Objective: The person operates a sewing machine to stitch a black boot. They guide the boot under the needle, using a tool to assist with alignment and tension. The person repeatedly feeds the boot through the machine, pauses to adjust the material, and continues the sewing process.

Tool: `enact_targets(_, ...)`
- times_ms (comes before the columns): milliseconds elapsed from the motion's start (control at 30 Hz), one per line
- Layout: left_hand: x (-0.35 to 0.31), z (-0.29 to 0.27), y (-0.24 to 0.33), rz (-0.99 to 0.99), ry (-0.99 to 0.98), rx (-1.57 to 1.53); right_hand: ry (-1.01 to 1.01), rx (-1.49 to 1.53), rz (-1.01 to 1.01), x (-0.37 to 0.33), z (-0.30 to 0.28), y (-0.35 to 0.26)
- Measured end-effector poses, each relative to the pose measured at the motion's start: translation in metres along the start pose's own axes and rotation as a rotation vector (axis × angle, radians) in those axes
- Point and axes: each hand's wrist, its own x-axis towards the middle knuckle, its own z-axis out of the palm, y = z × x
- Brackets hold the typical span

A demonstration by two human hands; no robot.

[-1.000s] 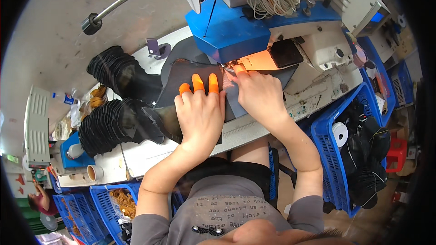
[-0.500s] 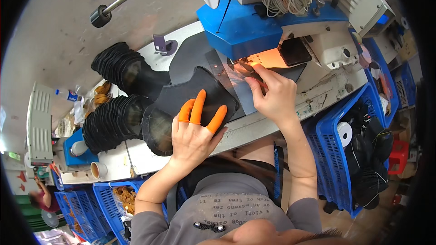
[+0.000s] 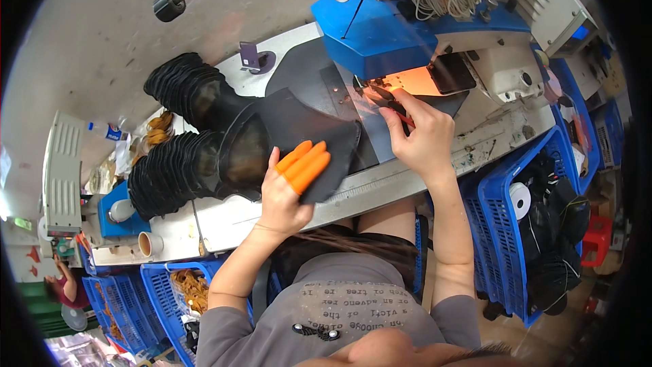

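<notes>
My left hand (image 3: 291, 183) lies flat on a black molded sheet piece (image 3: 305, 120), its fingers outstretched and three of them in orange finger covers. That piece rests at the front of the sewing machine's work table, its rounded end against a stack of similar black pieces (image 3: 170, 170). My right hand (image 3: 428, 132) pinches a small dark pointed tool with a red part (image 3: 405, 119); its exact kind is hard to make out. The tool's tip is close to the lit needle area below the blue sewing machine head (image 3: 373, 37).
A second black stack (image 3: 182, 85) stands behind the first. A phone (image 3: 451, 73) lies by the machine's lamp glow. Blue baskets (image 3: 492, 214) with black pieces stand at the right. A paper cup (image 3: 150, 244) sits at the left. Another person (image 3: 68, 289) is far left.
The black piece has turned and shifted toward the stack, my left hand flattening on it with fingers closer together. My right hand keeps the tool near the needle. The whole view has shifted slightly.
</notes>
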Motion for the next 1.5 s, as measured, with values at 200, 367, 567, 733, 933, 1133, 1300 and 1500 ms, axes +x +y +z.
enact_targets(200, 0.011, -0.012, 0.002, -0.423, 0.210, -0.469, 0.008, 0.014, -0.001, 0.001, 0.002, -0.004)
enact_targets(367, 0.017, -0.012, 0.002, -0.499, 0.243, -0.667, 0.007, 0.016, 0.016, 0.000, 0.001, -0.004)
enact_targets(567, 0.017, -0.012, 0.000, -0.527, 0.238, -0.736, 0.007, 0.027, 0.006, 0.002, -0.002, -0.007)
enact_targets(733, 0.013, -0.012, -0.003, -0.532, 0.237, -0.717, 0.011, 0.024, 0.000, 0.003, -0.002, -0.008)
enact_targets(933, -0.008, -0.013, -0.028, 0.050, 0.301, 0.166, 0.015, 0.029, 0.000, 0.002, -0.002, -0.005)
enact_targets(1133, -0.081, 0.006, -0.090, -0.176, -0.039, 0.760, 0.010, 0.024, 0.002, 0.002, -0.003, -0.010)
enact_targets(1300, -0.091, 0.020, -0.088, -0.384, -0.159, 0.572, 0.011, 0.040, 0.012, 0.000, 0.001, -0.008)
enact_targets(1500, -0.034, 0.036, -0.119, -0.203, 0.122, 0.534, -0.002, 0.007, 0.017, 0.002, -0.004, -0.011)
